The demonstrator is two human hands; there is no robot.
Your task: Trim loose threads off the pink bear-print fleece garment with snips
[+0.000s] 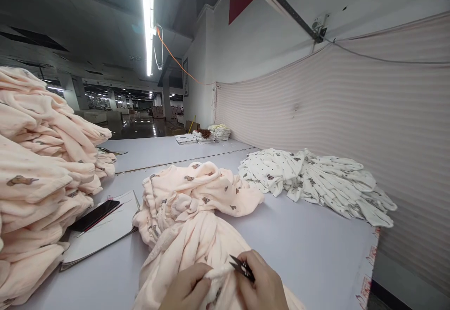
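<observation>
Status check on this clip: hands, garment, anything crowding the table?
Left hand pinching peach garment edge. Right hand shut on thread snips, blades at the fabric. Peach stack left, phone on clipboard, white pile right; none touching hands.

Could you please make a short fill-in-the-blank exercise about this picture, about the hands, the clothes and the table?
1. The right hand holds small black thread ____.
2. The left hand grips a peach fleece garment printed with small brown ____.
3. On the open white notebook lies a black ____.
4. The heap of white printed garments lies on the grey table, on the ____ side, beside the striped cloth wall.

Missing words: snips; bears; phone; right
</observation>
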